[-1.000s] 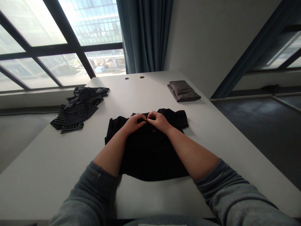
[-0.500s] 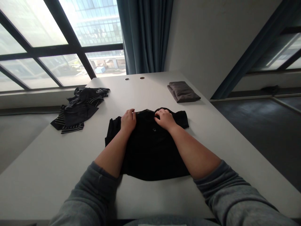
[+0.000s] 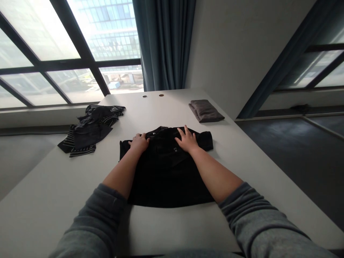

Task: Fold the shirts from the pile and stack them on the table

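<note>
Black Shirt Laid Out Under Two Hands

A black shirt (image 3: 169, 182) is spread on the near half of a white table (image 3: 158, 113), in the middle. Its bottom edge is turned toward the person, and its collar (image 3: 161, 129) is set at the far side. A small white mark (image 3: 175, 149) can be seen on the front.

The left hand (image 3: 139, 142) is laid on the top left part of the shirt, with its fingers parted and bent a little. The right hand (image 3: 187, 140) is laid on the top right part, near the white mark. Its fingers are spread wide, and no cloth is gripped by it. The black cloth is so dark that its small folds cannot be seen well. Grey sleeves (image 3: 236, 211) are worn by the person, pushed up the arms.

On the left side of the table, a messy heap of dark clothes (image 3: 91, 132) with white stripes is found, well apart from the shirt. On the right, farther back, a folded grey-brown cloth (image 3: 206, 111) is placed. Two round holes (image 3: 145, 96) are cut near the far end. Behind them, a blue curtain (image 3: 163, 46) is hung beside a big window (image 3: 115, 32).
</note>
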The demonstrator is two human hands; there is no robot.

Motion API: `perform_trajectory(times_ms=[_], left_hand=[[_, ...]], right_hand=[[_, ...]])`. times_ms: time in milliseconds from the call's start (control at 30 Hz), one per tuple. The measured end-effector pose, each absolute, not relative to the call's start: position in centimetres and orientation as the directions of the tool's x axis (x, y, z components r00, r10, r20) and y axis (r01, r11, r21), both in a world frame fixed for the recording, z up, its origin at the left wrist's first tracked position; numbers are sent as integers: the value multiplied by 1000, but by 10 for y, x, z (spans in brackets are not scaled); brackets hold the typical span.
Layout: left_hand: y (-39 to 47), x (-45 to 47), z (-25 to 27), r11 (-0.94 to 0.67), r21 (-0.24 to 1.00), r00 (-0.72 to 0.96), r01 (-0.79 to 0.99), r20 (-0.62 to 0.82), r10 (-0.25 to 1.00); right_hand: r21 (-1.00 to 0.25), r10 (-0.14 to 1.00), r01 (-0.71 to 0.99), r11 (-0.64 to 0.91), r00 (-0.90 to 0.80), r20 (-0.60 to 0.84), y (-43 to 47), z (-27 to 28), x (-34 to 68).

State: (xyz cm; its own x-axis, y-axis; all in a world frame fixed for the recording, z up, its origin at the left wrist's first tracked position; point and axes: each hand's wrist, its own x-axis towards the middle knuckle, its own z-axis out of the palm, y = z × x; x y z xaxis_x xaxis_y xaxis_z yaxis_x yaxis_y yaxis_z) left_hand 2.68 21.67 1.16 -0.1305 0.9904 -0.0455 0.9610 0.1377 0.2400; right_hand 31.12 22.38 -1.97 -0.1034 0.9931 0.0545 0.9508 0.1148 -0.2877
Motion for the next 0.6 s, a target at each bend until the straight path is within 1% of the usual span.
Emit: perform_trajectory(times_ms=[67,167,267,333,433,500,600], left_hand=[[224,21,17,76,242,-77,967,-8,997],[239,13,28,-51,256,25,965,105,994],[257,12,38,-129,264,62,956,249,966],[270,19,41,-148,264,66,953,296,953],[284,37,37,-200,236,119,951,317,941],[289,49,29,-229,203,165,952,289,943],[290,62,13,-153,172,119,973,191,974]], right_hand=[[-278,989,950,139,-119,86,222,-19,311],[-248,991,960,133,-131,28,220,-18,310],[-235,999,972,29,-36,-25,218,-17,307],[-231,997,971,-60,48,-58,216,-17,306],[-221,982,960,-170,148,-115,212,-16,305],[-207,972,955,-212,183,-149,211,-15,306],[-186,959,955,-230,190,-209,213,-6,308]])
